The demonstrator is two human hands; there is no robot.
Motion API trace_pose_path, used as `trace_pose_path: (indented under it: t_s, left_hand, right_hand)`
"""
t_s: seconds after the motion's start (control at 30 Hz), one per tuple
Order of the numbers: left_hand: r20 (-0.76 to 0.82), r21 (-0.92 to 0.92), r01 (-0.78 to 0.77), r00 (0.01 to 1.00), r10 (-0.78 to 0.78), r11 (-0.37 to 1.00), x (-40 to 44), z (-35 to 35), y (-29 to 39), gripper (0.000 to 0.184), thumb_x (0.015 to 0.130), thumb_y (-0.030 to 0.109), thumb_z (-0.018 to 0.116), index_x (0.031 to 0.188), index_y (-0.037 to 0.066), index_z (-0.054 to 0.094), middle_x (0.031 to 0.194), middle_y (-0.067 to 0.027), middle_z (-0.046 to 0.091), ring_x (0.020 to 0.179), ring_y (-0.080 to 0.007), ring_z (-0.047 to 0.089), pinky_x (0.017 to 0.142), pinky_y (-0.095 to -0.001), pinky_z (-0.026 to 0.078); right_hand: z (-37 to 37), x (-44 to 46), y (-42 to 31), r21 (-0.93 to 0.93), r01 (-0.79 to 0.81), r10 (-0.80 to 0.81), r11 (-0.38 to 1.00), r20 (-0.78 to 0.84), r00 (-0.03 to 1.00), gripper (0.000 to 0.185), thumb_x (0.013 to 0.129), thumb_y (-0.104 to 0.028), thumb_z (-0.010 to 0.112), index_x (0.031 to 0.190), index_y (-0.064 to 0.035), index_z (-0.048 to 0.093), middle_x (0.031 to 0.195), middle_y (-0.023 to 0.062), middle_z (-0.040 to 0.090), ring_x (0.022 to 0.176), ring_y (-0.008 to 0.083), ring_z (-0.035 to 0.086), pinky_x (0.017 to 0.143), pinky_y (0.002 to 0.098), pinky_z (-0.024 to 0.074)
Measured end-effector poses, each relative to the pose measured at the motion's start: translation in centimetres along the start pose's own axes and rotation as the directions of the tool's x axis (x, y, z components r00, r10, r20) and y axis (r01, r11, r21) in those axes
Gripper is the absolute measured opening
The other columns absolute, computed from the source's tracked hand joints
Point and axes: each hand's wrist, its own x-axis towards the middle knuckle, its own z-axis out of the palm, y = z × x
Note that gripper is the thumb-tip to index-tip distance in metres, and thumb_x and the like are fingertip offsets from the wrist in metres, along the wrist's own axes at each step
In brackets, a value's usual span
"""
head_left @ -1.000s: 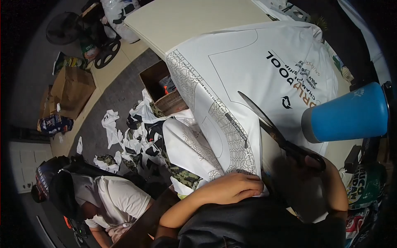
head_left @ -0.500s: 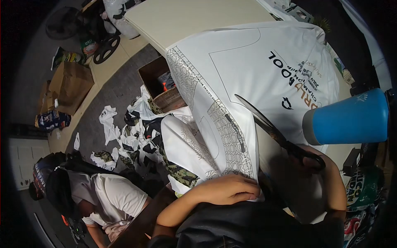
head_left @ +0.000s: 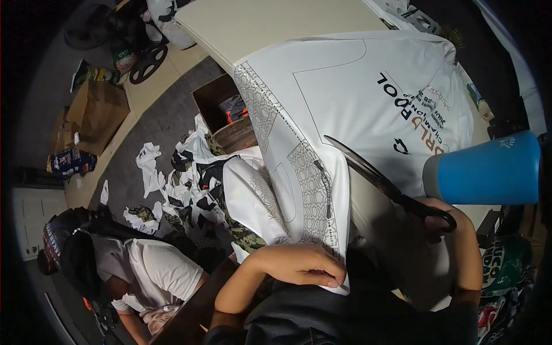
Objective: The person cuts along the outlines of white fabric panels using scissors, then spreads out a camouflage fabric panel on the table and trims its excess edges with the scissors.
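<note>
Blue tumbler [head_left: 489,169] off to my right, green bag [head_left: 501,265] near it. On my left: co-worker [head_left: 164,270] in white top, fabric scraps [head_left: 150,172] strewn over grey floor [head_left: 123,178], open box [head_left: 234,135] beside them, I see brown carton [head_left: 100,118] farther out, dark fan [head_left: 91,27] beyond.

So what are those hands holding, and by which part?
The right hand holds scissors by the handles; the left hand grips the printed white fabric at its near edge.

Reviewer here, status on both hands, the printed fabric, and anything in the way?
Left hand gripping printed fabric near its lower edge. Right hand holding scissors, tips at fabric. Blue tumbler near right hand, possible snag.
</note>
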Motion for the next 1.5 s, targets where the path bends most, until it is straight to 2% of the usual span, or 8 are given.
trace_pose_path:
  t_s: [0.17, 0.37, 0.53, 0.83, 1.03, 1.17, 1.37, 1.5]
  left_hand:
    - [0.085, -0.001, 0.060, 0.995, -0.059, 0.998, -0.4, -0.6, 0.5, 0.014, 0.092, 0.008, 0.049, 0.083, -0.002, 0.054, 0.075, -0.0097, 0.056, 0.060, -0.0240, 0.045, 0.060, -0.0319, 0.037]
    - [0.104, -0.022, 0.061, 0.993, -0.058, 0.998, -0.7, -0.8, 0.6, 0.013, 0.091, 0.008, 0.049, 0.083, -0.002, 0.054, 0.074, -0.0087, 0.056, 0.059, -0.0232, 0.045, 0.060, -0.0313, 0.037]
    - [0.110, -0.022, 0.042, 0.993, -0.039, 0.999, -1.0, -0.7, 0.1, 0.013, 0.091, 0.008, 0.050, 0.084, -0.001, 0.054, 0.073, -0.0082, 0.057, 0.059, -0.0226, 0.045, 0.060, -0.0307, 0.037]
    - [0.141, -0.007, 0.047, 0.989, -0.045, 0.999, -0.9, -0.9, 0.5, 0.012, 0.091, 0.007, 0.050, 0.084, -0.002, 0.054, 0.074, -0.0082, 0.057, 0.059, -0.0229, 0.045, 0.060, -0.0304, 0.038]
    - [0.149, 0.009, 0.066, 0.987, -0.067, 0.998, -1.1, -0.9, 1.0, 0.012, 0.090, 0.007, 0.050, 0.084, -0.002, 0.055, 0.075, -0.0095, 0.058, 0.061, -0.0244, 0.047, 0.061, -0.0310, 0.039]
    - [0.112, 0.025, 0.022, 0.993, -0.025, 0.999, -1.2, -0.5, 0.3, 0.013, 0.090, 0.009, 0.051, 0.083, -0.002, 0.055, 0.076, -0.0112, 0.059, 0.062, -0.0266, 0.049, 0.062, -0.0321, 0.040]
    - [0.090, 0.059, -0.011, 0.996, 0.006, 0.998, -1.2, -0.4, 0.5, 0.014, 0.090, 0.010, 0.051, 0.084, -0.002, 0.056, 0.078, -0.0124, 0.060, 0.064, -0.0287, 0.050, 0.063, -0.0336, 0.040]
    - [0.095, 0.058, -0.018, 0.995, 0.012, 0.998, -1.1, -0.4, 1.1, 0.015, 0.090, 0.010, 0.050, 0.086, -0.003, 0.057, 0.081, -0.0132, 0.061, 0.066, -0.0299, 0.052, 0.064, -0.0342, 0.041]
  right_hand:
    - [-0.5, 0.6, 0.1, 0.072, 0.023, -0.030, 0.997, 0.091, 0.995, 0.038, 0.075, -0.028, 0.064, 0.099, 0.0005, 0.055, 0.060, -0.0013, 0.051, 0.040, 0.0074, 0.040, 0.035, 0.0185, 0.0294]
    - [-0.6, 0.6, -0.4, 0.011, 0.001, -0.002, 1.000, 0.055, 0.998, 0.032, 0.075, -0.026, 0.063, 0.091, 0.0000, 0.055, 0.052, -0.0015, 0.048, 0.036, 0.0083, 0.038, 0.033, 0.0195, 0.0310]
    - [-0.1, 0.6, -1.0, 0.128, -0.011, -0.003, 0.992, 0.108, 0.994, 0.022, 0.076, -0.020, 0.061, 0.084, -0.0017, 0.053, 0.048, -0.0017, 0.047, 0.034, 0.0079, 0.037, 0.032, 0.0215, 0.0350]
    - [1.1, -0.2, -3.4, -0.105, -0.026, 0.030, 0.994, 0.039, 0.999, 0.009, 0.077, -0.008, 0.057, 0.075, -0.0044, 0.049, 0.044, -0.0013, 0.045, 0.031, 0.0085, 0.039, 0.031, 0.0210, 0.0376]
    - [2.3, -0.9, -5.4, -0.243, -0.091, 0.078, 0.966, -0.061, 0.995, 0.015, 0.076, -0.007, 0.062, 0.072, -0.0056, 0.047, 0.045, -0.0003, 0.046, 0.030, 0.0083, 0.038, 0.030, 0.0203, 0.0375]
    - [3.5, -1.2, -7.6, -0.390, -0.107, 0.069, 0.914, -0.109, 0.992, 0.021, 0.076, -0.009, 0.066, 0.070, -0.0056, 0.047, 0.044, -0.0002, 0.046, 0.030, 0.0078, 0.037, 0.030, 0.0208, 0.0379]
    - [3.6, -1.5, -9.7, -0.396, -0.181, 0.141, 0.900, -0.128, 0.982, 0.024, 0.078, -0.013, 0.068, 0.070, -0.0044, 0.047, 0.043, -0.0005, 0.044, 0.030, 0.0072, 0.036, 0.029, 0.0210, 0.0374]
    - [2.5, -1.4, -10.7, -0.324, -0.209, 0.191, 0.922, -0.087, 0.978, 0.024, 0.076, -0.011, 0.069, 0.074, -0.0025, 0.047, 0.043, 0.0016, 0.044, 0.030, 0.0078, 0.037, 0.029, 0.0233, 0.0411]
